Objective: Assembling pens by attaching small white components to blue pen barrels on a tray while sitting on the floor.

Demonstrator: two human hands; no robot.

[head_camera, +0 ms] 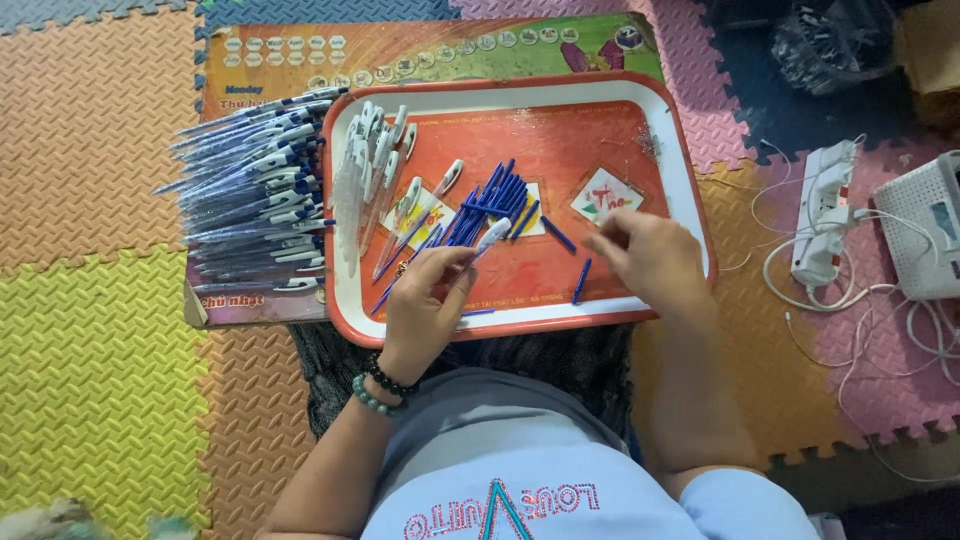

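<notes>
Pinching slim white pen barrel [490, 238], left hand [425, 305]

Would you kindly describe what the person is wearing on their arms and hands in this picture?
Both hands are bare, with no gloves or rings visible. The left hand has two beaded bracelets at its wrist: a black beaded bracelet and a pale green beaded bracelet beside it. The right hand and its wrist carry nothing. The forearms are uncovered; a short light blue sleeve shows at the right upper arm.
</notes>
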